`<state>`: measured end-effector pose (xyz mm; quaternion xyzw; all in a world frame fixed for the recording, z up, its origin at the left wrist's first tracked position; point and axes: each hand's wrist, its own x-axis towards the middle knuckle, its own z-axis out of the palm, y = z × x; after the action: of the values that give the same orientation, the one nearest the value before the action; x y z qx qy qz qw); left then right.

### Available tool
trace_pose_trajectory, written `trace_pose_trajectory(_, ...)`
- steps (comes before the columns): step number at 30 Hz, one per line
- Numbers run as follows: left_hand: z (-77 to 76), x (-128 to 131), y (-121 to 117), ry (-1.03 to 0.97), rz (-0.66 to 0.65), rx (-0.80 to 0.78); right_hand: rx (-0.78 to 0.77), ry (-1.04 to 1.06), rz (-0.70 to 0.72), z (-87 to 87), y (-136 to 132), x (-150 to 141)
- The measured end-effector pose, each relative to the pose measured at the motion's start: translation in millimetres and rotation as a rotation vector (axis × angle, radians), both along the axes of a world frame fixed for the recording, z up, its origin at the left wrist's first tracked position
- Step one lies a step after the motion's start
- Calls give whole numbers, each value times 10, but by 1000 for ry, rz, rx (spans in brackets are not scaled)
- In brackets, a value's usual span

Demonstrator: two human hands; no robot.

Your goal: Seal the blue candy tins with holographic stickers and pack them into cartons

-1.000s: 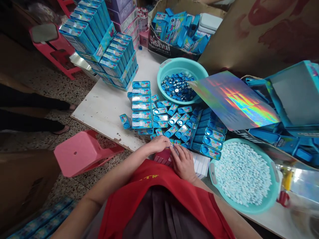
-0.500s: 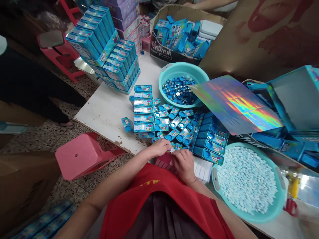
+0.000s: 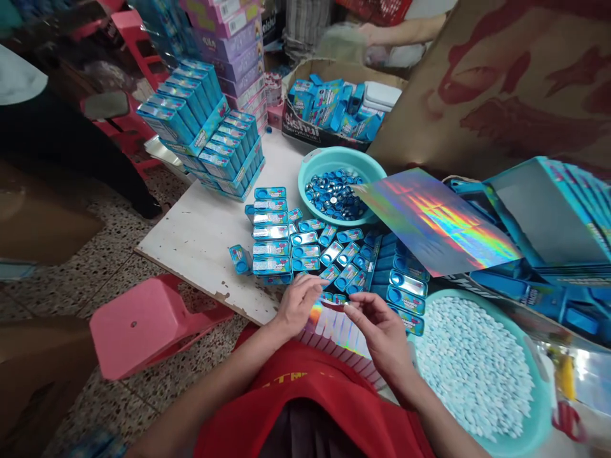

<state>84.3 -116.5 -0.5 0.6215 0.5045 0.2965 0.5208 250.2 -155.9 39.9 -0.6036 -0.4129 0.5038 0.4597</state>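
My left hand has its fingers stretched to the right, above the near edge of a group of small blue tins. My right hand pinches the end of a thin, curved, dark red strip between thumb and fingertips. The strip's other end lies close beside my left fingers; whether they touch it I cannot tell. Under both hands lies a shiny sheet of labels with rainbow reflections. Several tins stand in a row, and others lie scattered in front of my hands.
A turquoise basin holds small blue-and-silver tins or lids; another basin holds pale blue candies. Stacked display boxes, an open carton and a holographic sheet stand around. A pink stool is left of the table. A co-worker's arm shows behind.
My hands have moved apart, the right one turning palm inward. The dark red strip now shows between them, and the label sheet below is more exposed. The view has tilted up slightly.
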Motion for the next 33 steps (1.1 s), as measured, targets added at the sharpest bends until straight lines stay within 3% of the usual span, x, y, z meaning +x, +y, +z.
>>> trace_pose_trajectory(3, 133, -9, -13, -216, -67, -222, -31, 75, -37, 2, 75, -40)
trace_pose_trajectory(6, 261, -41, 5, -179, -26, -369, -70, 104, -88, 13, 152, -109)
trace_pose_trajectory(8, 376, -140, 52, -92, 17, -314, -102, 89, -100, 21, 253, -187)
trace_pose_trajectory(12, 641, -521, 257, 168, -23, -63, -90, 66, -53, 64, 604, -483)
trace_pose_trajectory(16, 776, -925, 582, 167, 51, -48, 73, 180, -57, 136, 1040, -887)
trace_pose_trajectory(22, 655, -1316, 1272, -145, 190, -196, 160, 188, -46, 42, 1681, -1351)
trace_pose_trajectory(27, 541, -1465, 1842, -19, 246, -189, 161, -7, -107, -138, 2129, -1563)
trace_pose_trajectory(33, 420, -1500, 2032, 3, 232, -212, 125, -212, -115, -264, 2334, -1609)
